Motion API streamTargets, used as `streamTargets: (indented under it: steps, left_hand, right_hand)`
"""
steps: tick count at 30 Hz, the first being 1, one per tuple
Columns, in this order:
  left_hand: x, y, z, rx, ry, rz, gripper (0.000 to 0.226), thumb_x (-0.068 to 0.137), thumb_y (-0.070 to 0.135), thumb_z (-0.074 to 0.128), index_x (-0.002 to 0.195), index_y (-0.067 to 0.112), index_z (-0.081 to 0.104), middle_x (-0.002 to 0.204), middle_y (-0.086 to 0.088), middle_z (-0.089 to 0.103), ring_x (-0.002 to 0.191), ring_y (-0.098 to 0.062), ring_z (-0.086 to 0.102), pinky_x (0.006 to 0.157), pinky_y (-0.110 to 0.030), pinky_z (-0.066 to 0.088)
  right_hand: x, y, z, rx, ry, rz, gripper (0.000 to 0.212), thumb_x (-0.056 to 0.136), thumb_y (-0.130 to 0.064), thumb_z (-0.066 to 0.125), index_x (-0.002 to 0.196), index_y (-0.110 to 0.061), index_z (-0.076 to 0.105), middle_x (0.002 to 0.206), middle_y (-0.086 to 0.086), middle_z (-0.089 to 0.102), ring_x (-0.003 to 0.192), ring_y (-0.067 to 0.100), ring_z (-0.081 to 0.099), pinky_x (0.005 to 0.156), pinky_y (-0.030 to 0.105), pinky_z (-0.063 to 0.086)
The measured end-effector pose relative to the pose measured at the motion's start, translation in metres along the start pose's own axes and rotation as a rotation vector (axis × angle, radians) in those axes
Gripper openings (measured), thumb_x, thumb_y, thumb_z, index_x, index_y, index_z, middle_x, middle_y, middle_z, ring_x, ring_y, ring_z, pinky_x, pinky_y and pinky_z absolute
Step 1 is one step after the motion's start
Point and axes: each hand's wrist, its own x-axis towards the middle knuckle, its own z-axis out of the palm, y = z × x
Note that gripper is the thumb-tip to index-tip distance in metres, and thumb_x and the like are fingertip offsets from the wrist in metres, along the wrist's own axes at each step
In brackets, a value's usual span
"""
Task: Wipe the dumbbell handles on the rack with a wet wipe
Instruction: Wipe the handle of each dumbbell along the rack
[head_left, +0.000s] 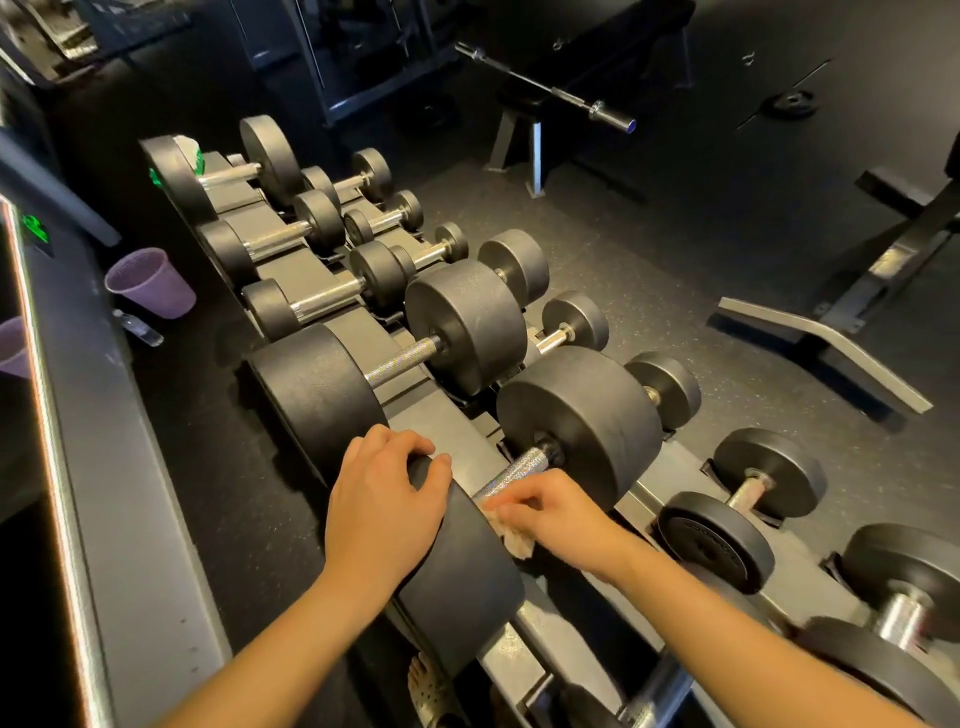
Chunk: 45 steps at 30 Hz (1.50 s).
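Fingers (521, 503) pinch wipe (514, 540) on handle (519, 466) (speckled gym floor (649, 260))

At least thirteen dumbbells (462, 322) on one rack (441, 421); one wipe (517, 543); one left hand (384, 499), one right hand (556, 514); one purple cup (150, 283) at ten o'clock; one barbell (545, 85) at one.

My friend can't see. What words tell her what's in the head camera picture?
A right hand holds a wipe to a big dumbbell's handle on a rack. The left hand grips its near weight.
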Motion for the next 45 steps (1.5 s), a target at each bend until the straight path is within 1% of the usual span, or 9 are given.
streamTargets:
  steps: [5, 9, 13, 19, 23, 29, 34, 40, 45]
  left_hand:
    - [0.000, -0.001, 0.000, 0.002, -0.010, 0.013, 0.025, 0.095, 0.045, 0.059, 0.109, 0.027, 0.071, 0.102, 0.014, 0.057, 0.099, -0.006, 0.049, 0.071, -0.014, 0.033]
    - [0.001, -0.001, 0.000, 0.005, -0.014, 0.010, 0.026, 0.095, 0.045, 0.058, 0.107, 0.027, 0.071, 0.100, 0.014, 0.057, 0.099, -0.008, 0.050, 0.077, -0.026, 0.039]
    - [0.001, 0.001, 0.000, 0.002, -0.012, -0.004, 0.028, 0.094, 0.046, 0.057, 0.108, 0.027, 0.072, 0.101, 0.014, 0.058, 0.100, -0.009, 0.052, 0.079, -0.029, 0.043]
    - [0.002, -0.001, 0.002, 0.011, -0.014, 0.001, 0.029, 0.093, 0.048, 0.056, 0.107, 0.029, 0.072, 0.100, 0.015, 0.058, 0.098, -0.007, 0.052, 0.077, -0.025, 0.041]
    - [0.003, 0.000, 0.001, 0.003, -0.013, 0.002, 0.026, 0.093, 0.046, 0.057, 0.105, 0.029, 0.072, 0.098, 0.016, 0.058, 0.098, -0.008, 0.052, 0.077, -0.026, 0.041]
    - [0.002, -0.001, 0.001, -0.001, -0.014, 0.001, 0.025, 0.093, 0.046, 0.059, 0.106, 0.029, 0.072, 0.099, 0.017, 0.058, 0.099, -0.008, 0.052, 0.077, -0.025, 0.040]
    - [0.002, 0.000, 0.000, -0.001, -0.018, -0.004, 0.030, 0.092, 0.048, 0.056, 0.108, 0.028, 0.072, 0.099, 0.016, 0.058, 0.099, -0.007, 0.052, 0.076, -0.025, 0.041]
    - [0.002, 0.002, -0.001, 0.004, -0.028, -0.018, 0.031, 0.092, 0.049, 0.057, 0.109, 0.029, 0.071, 0.100, 0.017, 0.057, 0.099, -0.006, 0.051, 0.072, -0.018, 0.036]
    - [0.002, 0.003, -0.002, 0.003, -0.022, -0.023, 0.028, 0.093, 0.046, 0.059, 0.110, 0.027, 0.072, 0.100, 0.016, 0.056, 0.100, -0.005, 0.049, 0.072, -0.018, 0.036]
  right_hand:
    - [-0.003, 0.024, 0.009, 1.038, 0.648, 0.459, 0.010, 0.095, 0.002, 0.061, 0.096, 0.004, 0.071, 0.094, 0.024, 0.072, 0.082, 0.032, 0.072, 0.079, 0.044, 0.062]
    - [0.022, 0.012, 0.017, 1.503, 0.634, 0.406, 0.021, 0.106, -0.009, 0.046, 0.115, 0.001, 0.061, 0.108, 0.022, 0.072, 0.103, 0.034, 0.070, 0.100, 0.049, 0.052]
    - [0.045, 0.005, 0.034, 1.593, 0.609, 0.402, 0.039, 0.109, -0.029, 0.043, 0.128, -0.001, 0.062, 0.112, 0.020, 0.073, 0.104, 0.034, 0.071, 0.087, 0.044, 0.057]
    - [0.015, 0.013, 0.055, 1.455, 0.325, 0.450, 0.029, 0.108, -0.017, 0.043, 0.125, -0.002, 0.061, 0.111, 0.021, 0.074, 0.104, 0.033, 0.072, 0.088, 0.046, 0.058]
    - [-0.011, 0.002, 0.044, 0.954, 0.222, 0.465, 0.019, 0.096, 0.001, 0.054, 0.086, -0.001, 0.070, 0.067, 0.009, 0.069, 0.053, 0.012, 0.064, 0.052, 0.023, 0.053]
    - [-0.016, -0.010, 0.020, 0.209, 0.283, 0.051, 0.018, 0.094, -0.014, 0.069, 0.084, -0.023, 0.081, 0.085, -0.014, 0.074, 0.081, 0.000, 0.067, 0.075, 0.016, 0.052]
    - [0.019, -0.006, 0.010, -0.825, 0.399, -0.341, 0.017, 0.097, -0.036, 0.060, 0.100, -0.022, 0.069, 0.114, -0.006, 0.052, 0.103, 0.011, 0.048, 0.085, 0.026, 0.046]
    - [0.029, -0.017, -0.002, -0.962, 0.227, -0.476, 0.033, 0.092, -0.032, 0.062, 0.119, -0.014, 0.069, 0.153, 0.004, 0.047, 0.140, 0.024, 0.041, 0.116, 0.041, 0.034]
    - [0.024, -0.021, -0.004, -0.794, 0.049, -0.474, 0.014, 0.093, -0.031, 0.068, 0.080, -0.026, 0.064, 0.166, -0.008, 0.025, 0.149, 0.011, 0.026, 0.120, 0.032, 0.026]
